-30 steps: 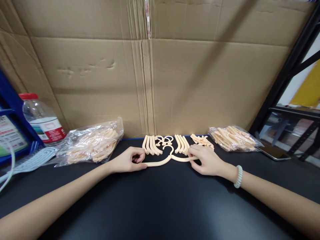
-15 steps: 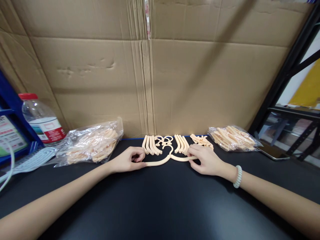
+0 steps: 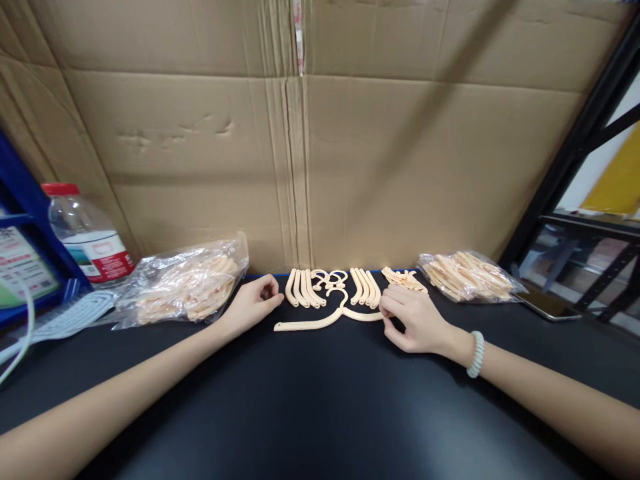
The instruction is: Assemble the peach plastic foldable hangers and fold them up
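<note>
1. Worktop (image 3: 310, 407): black, smooth, w/ soft sheen twd front edge; creased cardboard (image 3: 400, 167) stands along far edge.
2. Hanger (image 3: 320, 323): cream, flat nr far edge, approx mid-width.
3. L hand (image 3: 253, 305): released, fingers loosely curled, near hanger's L end but apart.
4. R hand (image 3: 413, 319): fingers pinching hanger's R arm.
5. Btwn hanger & far edge: 2 rows of curved strips (image 3: 365, 288), hooks (image 3: 336, 277) btwn.
6. Far L corner: bagged pcs (image 3: 185, 283), hairbrush (image 3: 80, 317), red-cap bottle (image 3: 103, 257). Far R corner: 2nd bag (image 3: 467, 277), phone (image 3: 550, 304).
7. Room: black metal frame (image 3: 565, 150) on R, yellow sheet (image 3: 615, 177) beyond.
</note>
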Action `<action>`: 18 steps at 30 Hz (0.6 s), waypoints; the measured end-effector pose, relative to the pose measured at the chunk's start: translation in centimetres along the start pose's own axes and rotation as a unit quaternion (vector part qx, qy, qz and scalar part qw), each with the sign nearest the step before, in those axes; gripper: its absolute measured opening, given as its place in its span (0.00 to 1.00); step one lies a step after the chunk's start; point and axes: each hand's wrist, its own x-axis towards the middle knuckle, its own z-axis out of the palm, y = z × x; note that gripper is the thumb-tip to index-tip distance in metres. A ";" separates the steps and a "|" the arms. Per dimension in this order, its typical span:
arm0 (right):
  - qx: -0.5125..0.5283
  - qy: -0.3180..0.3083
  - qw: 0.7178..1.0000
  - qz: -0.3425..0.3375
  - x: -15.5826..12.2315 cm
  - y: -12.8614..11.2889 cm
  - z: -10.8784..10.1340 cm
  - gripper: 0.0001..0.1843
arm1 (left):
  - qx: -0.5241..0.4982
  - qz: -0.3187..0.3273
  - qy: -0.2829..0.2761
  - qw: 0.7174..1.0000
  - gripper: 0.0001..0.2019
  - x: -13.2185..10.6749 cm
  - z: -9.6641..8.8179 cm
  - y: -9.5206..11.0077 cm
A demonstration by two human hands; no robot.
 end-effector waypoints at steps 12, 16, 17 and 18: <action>0.022 0.179 0.974 0.134 -0.2 1.4 0.3 0.08 | 0.036 0.078 -0.009 0.996 0.10 0.1 0.3 -0.5; 0.009 0.192 0.969 0.154 -0.1 1.2 0.0 0.08 | 0.051 0.109 -0.018 0.993 0.11 0.1 0.1 -0.3; 0.007 0.187 0.970 0.158 -0.1 1.1 0.0 0.08 | 0.054 0.117 -0.021 0.991 0.11 0.1 0.1 -0.2; 0.003 0.180 0.970 0.163 0.0 1.1 -0.1 0.08 | 0.057 0.126 -0.023 0.990 0.11 0.1 0.1 -0.2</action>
